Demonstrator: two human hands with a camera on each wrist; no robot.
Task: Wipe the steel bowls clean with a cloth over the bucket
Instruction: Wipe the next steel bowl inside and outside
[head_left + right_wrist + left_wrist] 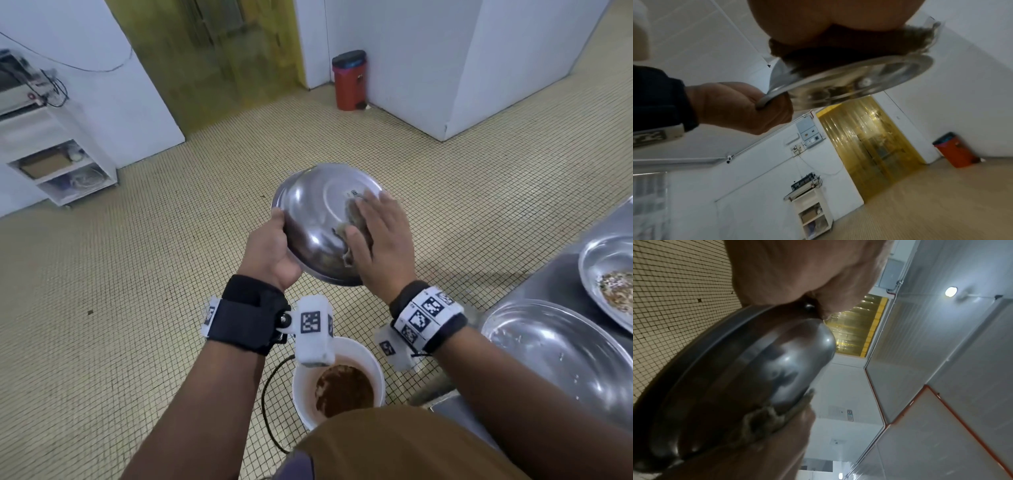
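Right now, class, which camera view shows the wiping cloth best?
The head view: the cloth lies under the right hand, pressed against the steel bowl. The left wrist view shows a blurred bunch at the bowl's rim; the right wrist view only dark fringes under the palm.

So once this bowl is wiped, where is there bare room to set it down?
Little on the steel counter: the large bowl and the bowl with scraps nearly fill its visible part. Bare steel shows behind them, by the counter's far edge. The tiled floor left of the bucket is bare.
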